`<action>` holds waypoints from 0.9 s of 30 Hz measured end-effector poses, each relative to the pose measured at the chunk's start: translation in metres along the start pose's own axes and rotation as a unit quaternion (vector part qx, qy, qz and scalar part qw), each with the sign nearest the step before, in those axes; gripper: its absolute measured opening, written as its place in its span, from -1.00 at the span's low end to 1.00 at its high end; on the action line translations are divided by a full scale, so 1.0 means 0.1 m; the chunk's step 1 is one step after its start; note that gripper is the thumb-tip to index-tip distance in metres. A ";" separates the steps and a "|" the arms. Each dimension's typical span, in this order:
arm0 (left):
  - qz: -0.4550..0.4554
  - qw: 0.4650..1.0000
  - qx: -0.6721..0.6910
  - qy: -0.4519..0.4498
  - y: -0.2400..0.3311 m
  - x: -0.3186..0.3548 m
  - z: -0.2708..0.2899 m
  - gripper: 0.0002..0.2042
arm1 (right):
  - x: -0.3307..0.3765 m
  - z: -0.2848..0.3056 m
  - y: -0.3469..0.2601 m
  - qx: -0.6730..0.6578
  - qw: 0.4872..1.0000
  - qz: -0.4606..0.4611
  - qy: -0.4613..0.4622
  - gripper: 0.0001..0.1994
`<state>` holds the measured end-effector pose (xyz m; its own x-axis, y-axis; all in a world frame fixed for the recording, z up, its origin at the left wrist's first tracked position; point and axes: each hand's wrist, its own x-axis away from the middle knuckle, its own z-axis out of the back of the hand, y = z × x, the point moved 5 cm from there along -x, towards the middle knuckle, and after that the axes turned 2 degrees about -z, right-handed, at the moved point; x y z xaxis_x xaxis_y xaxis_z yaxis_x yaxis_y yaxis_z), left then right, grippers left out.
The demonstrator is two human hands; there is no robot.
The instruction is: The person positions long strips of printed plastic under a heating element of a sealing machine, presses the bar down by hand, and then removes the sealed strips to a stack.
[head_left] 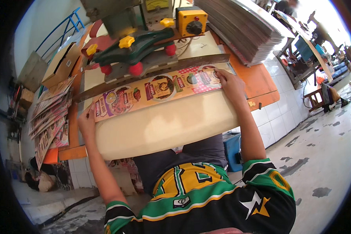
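A long printed sheet (138, 93) with food pictures and a checkered patch lies across the work surface in front of me. My left hand (87, 119) pinches its left end between thumb and fingers. At the right end, my right hand (231, 84) grips the corner, knuckles up. The sheet's far edge runs close along a metal bar (204, 61). Toward my body, a smooth cream surface (163, 126) curves down over my lap; whether it joins the printed sheet I cannot tell.
Beyond the bar stands a dark green press head (144, 48) with yellow knobs and red feet. Behind it is a yellow control box (192, 22) with a dial. A tall sheet stack (241, 31) rises at the back right. Loose printed pieces (52, 117) pile up at left, near a cardboard box (60, 64).
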<state>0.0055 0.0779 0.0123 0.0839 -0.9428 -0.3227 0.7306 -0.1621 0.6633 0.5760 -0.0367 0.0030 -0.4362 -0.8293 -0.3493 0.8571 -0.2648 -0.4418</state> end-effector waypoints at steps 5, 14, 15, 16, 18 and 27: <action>-0.014 1.000 -0.009 0.007 0.01 -0.02 0.00 -0.59 | -0.01 0.01 0.02 -0.006 1.000 -0.020 -0.023 -0.67; -0.004 0.999 -0.036 0.009 -0.12 -0.07 -0.02 -0.62 | 0.03 0.05 -0.03 -0.003 1.000 -0.007 -0.024 -0.70; -0.010 0.999 -0.040 0.018 -0.12 -0.07 -0.01 -0.62 | 0.02 0.03 -0.01 -0.005 1.000 -0.011 -0.023 -0.70; -0.016 0.999 -0.042 0.026 -0.12 -0.06 -0.01 -0.62 | 0.02 0.03 -0.02 -0.007 1.000 -0.007 -0.024 -0.70; -0.021 0.998 -0.045 0.031 -0.12 -0.05 -0.01 -0.62 | 0.03 0.03 -0.05 -0.011 1.000 0.001 -0.025 -0.69; -0.004 0.999 -0.043 0.022 -0.13 -0.06 0.00 -0.59 | 0.01 0.05 -0.05 0.010 1.000 0.004 -0.023 -0.69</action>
<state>-0.0047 0.0851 0.0058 0.1073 -0.9273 -0.3585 0.7865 -0.1414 0.6012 0.5728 -0.0386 0.0091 -0.4168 -0.8532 -0.3135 0.8661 -0.2682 -0.4218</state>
